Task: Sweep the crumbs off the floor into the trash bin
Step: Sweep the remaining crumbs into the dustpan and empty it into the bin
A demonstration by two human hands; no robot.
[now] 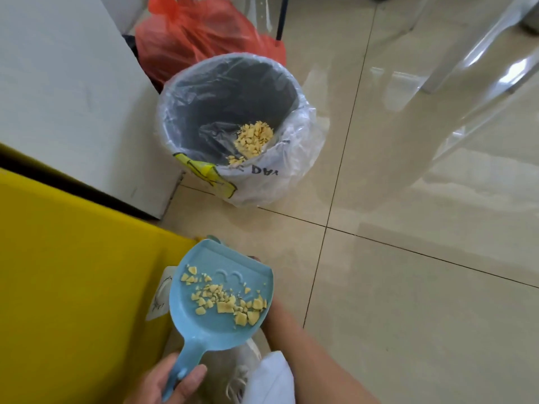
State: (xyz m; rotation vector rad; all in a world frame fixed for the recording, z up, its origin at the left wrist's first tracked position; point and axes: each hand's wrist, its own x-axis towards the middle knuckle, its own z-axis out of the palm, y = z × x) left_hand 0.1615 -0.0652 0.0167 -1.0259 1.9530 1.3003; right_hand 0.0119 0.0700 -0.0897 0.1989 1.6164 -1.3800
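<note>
Here, in the head view, the left hand (170,380) at the bottom centre of the frame is closed around the handle of a light blue dustpan (218,298), thumb over the top. The pan carries a scatter of yellow crumbs (230,301), bunched toward its right rim. The right hand (274,316) sits mostly hidden behind the pan's right edge, so I cannot tell whether it grips anything. The trash bin (233,126), lined with a clear plastic bag, stands in the upper middle of the frame, well apart from the pan, and already holds a heap of crumbs. The pan looks slightly tipped to the right; carried that way, I judge the crumbs could slide off onto the beige tiled floor (408,287) short of the bin.
</note>
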